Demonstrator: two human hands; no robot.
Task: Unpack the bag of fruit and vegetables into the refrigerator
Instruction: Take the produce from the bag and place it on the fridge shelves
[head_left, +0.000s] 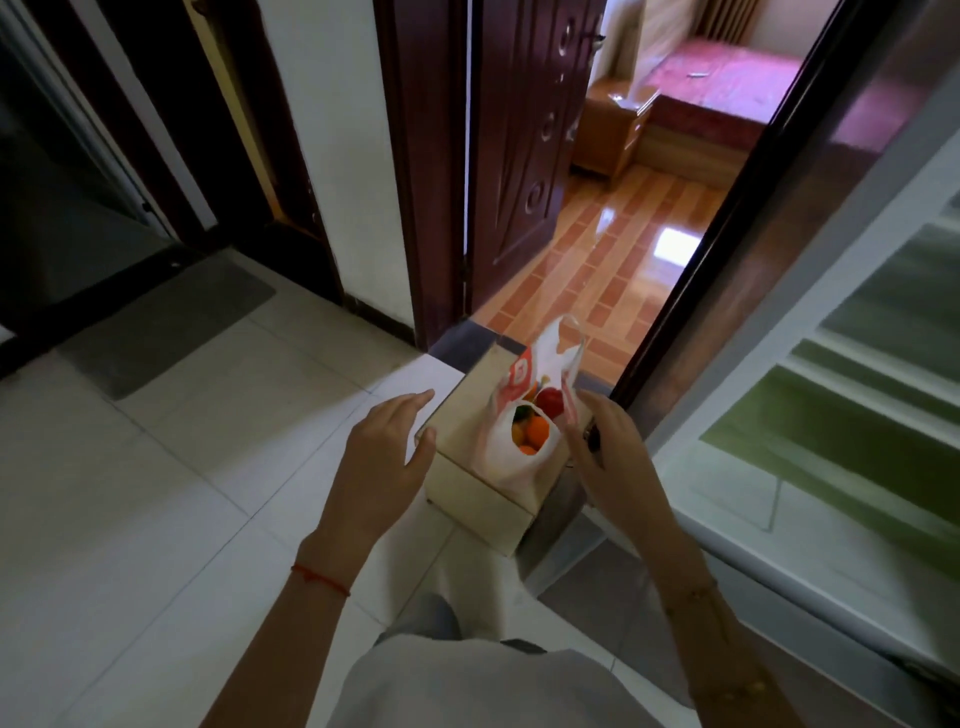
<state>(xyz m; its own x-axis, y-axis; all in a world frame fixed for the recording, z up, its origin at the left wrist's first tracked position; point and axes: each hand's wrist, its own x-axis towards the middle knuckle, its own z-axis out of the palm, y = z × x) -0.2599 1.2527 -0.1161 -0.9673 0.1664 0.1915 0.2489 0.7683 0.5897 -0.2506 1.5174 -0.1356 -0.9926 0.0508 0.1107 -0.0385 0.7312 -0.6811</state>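
Left hand (387, 441) fingers loosely spread over box (483, 493) edge, holding nothing. Right hand (605, 457) fingers relaxed beside open bag (524, 441) of produce; grip unclear.

We see the bag (511, 441) standing on a box (467, 483) on the floor (156, 493), the refrigerator (831, 415) to its right, an open doorway (597, 249) beyond, our hands either side.
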